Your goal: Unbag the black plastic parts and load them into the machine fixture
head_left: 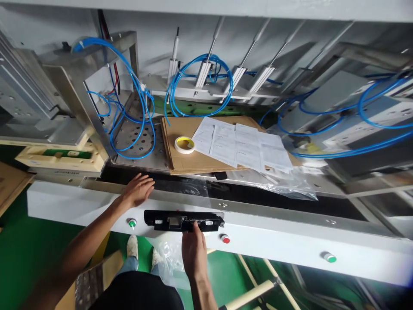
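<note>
My right hand (194, 254) is closed on a long black plastic part (176, 221), with the thumb on its face and the fingers hidden behind it. The part has small pale windows and a squarish recess, and it is held level in front of the machine's white front panel (274, 234). To the left, my left hand (139, 189) reaches over the panel's top edge with fingers stretched out and nothing visible in them. Its fingertips are close to a clear plastic bag (193, 187) lying along the dark slot.
A cardboard sheet (180, 161) carries printed papers (237, 144) and a roll of tape (184, 145). Blue air hoses (174, 92) loop around the metal fixtures. A red button (225, 238) and green buttons (329, 257) stick out from the front panel.
</note>
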Tool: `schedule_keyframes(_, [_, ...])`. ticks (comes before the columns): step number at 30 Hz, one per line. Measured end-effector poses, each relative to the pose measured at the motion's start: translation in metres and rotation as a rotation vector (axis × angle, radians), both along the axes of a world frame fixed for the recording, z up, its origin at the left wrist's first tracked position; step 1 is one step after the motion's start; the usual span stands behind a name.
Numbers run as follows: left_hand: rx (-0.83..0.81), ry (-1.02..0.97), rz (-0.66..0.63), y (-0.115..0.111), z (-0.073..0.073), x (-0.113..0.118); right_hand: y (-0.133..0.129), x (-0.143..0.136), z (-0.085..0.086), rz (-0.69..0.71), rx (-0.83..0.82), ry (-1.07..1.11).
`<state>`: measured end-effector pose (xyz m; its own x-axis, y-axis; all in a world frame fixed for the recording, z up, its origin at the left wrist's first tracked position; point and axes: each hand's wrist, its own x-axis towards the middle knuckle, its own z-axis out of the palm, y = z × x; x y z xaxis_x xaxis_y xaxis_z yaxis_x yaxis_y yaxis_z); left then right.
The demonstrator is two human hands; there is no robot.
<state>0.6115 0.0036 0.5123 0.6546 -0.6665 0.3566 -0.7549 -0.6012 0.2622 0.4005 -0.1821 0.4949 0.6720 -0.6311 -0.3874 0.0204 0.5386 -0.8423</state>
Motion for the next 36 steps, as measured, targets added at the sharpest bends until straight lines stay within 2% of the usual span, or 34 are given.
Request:
schedule_keyframes(3, [-0.07,-0.029,0.025,-0.003,0.009,0.003,0.002,0.011,0.009,-0.023,0.017,-0.007])
schedule_keyframes(7, [-0.141,-0.054,0.047,0.012,0.018,-0.018,0.009,0.022,0.029,-0.069,0.096,-0.072])
schedule_keyframes(10, [-0.068,-0.032,-0.039,0.021,0.013,-0.032,0.011,0.026,0.04,-0.048,0.147,-0.113])
schedule_keyframes(12, [0.014,0.012,-0.08,0.019,0.007,-0.033,0.01,0.028,0.044,-0.041,0.141,-0.124])
schedule_keyframes(15, [0.078,0.069,-0.095,0.006,0.002,-0.023,0.006,0.028,0.044,-0.091,0.115,-0.118])
schedule_keyframes(20, [0.061,0.073,-0.103,-0.01,0.008,-0.011,0.001,0.025,0.04,-0.134,0.105,-0.112])
schedule_keyframes(30, [0.016,0.028,-0.056,0.016,0.007,-0.016,-0.004,0.02,0.037,-0.112,0.047,-0.121])
schedule_keyframes(33, [-0.073,0.049,-0.051,0.022,0.01,-0.016,-0.007,0.019,0.038,-0.146,0.035,-0.091])
schedule_keyframes(36, [-0.236,0.098,-0.026,0.027,0.021,-0.024,-0.011,0.014,0.034,-0.196,-0.015,-0.048])
